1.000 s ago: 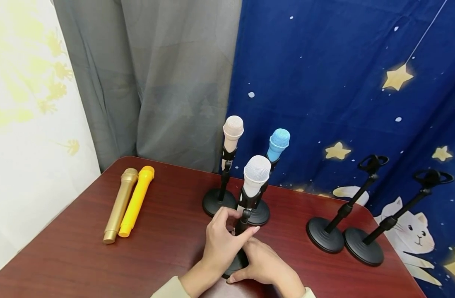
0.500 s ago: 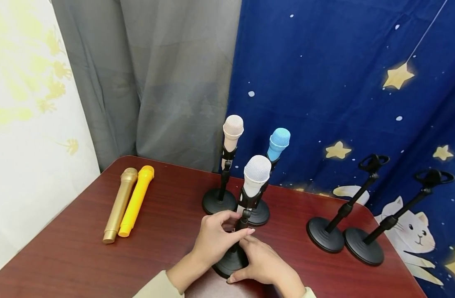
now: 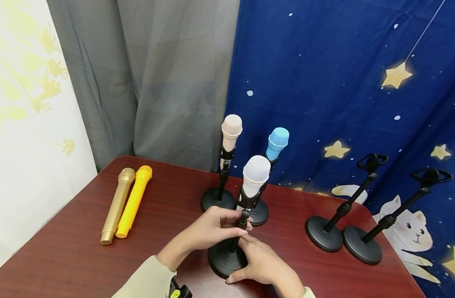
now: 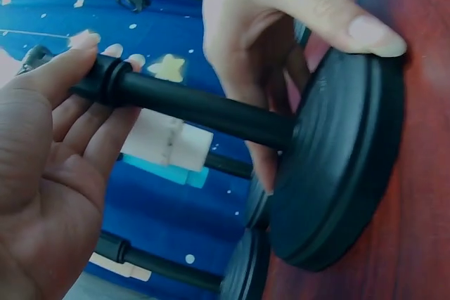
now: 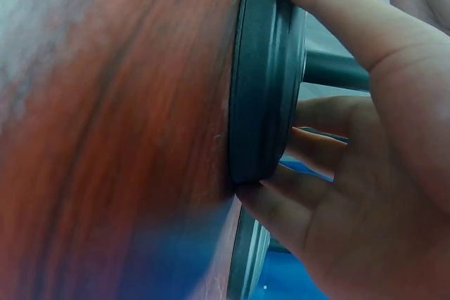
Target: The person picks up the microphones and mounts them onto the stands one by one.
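Note:
A white microphone (image 3: 256, 176) sits in the clip of a black microphone stand (image 3: 221, 263) near the front of the table. My left hand (image 3: 210, 229) pinches the upper pole; in the left wrist view, thumb and fingers lie on either side of the black collar (image 4: 109, 79). Low down, my right hand (image 3: 262, 265) grips the round base (image 5: 264, 103) by its edge, thumb on the near side and fingers on the far side. The base rests on the tabletop. Behind it a pale pink microphone (image 3: 232, 132) and a blue microphone (image 3: 277, 142) stand in similar stands.
To the left, a gold microphone (image 3: 117, 207) and a yellow microphone (image 3: 135, 203) lie side by side on the red-brown table (image 3: 167, 194). Two stands with bare clips, one (image 3: 324, 234) beside another (image 3: 362, 244), occupy the right. Grey and blue curtains hang behind.
My left hand has turned about the pole, its wrist and forearm swinging left, and more of the base shows. The right hand has kept its place at the base.

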Action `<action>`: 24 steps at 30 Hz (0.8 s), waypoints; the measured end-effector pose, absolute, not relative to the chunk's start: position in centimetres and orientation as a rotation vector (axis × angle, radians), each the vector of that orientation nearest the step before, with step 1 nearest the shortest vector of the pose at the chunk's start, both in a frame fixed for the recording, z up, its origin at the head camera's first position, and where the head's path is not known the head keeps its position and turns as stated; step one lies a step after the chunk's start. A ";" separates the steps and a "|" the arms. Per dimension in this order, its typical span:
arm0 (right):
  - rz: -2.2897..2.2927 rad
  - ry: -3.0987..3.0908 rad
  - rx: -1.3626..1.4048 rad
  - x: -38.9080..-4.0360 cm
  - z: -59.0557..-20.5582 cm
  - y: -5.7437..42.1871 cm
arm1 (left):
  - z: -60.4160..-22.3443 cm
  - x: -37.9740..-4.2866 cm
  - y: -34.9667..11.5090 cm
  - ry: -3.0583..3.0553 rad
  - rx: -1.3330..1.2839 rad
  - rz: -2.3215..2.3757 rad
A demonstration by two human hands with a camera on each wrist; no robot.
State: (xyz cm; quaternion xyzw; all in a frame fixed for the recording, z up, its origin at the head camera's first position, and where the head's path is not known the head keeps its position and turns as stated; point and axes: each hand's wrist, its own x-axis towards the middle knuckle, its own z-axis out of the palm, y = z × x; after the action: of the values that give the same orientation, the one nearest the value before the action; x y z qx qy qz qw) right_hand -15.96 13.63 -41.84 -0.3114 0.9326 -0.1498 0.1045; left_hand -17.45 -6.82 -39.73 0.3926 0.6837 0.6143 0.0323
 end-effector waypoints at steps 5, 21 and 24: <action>-0.475 2.757 -0.946 -15.8 -41.9 13.8 | -39.9 -16.5 -5.5 2.217 1.059 2.067; -0.499 2.754 -0.968 -15.7 -41.9 14.0 | -39.6 -13.6 -2.7 3.567 0.689 1.502; -0.517 2.752 -0.972 -15.7 -41.9 14.1 | -39.4 -13.6 -2.6 3.654 0.720 1.389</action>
State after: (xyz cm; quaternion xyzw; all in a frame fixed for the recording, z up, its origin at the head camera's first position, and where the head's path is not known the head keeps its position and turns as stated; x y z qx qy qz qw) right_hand -15.72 14.05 -41.86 -0.3266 0.9249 -0.1736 0.0886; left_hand -13.61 -2.63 -39.45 0.1656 0.8407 0.3195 -0.4045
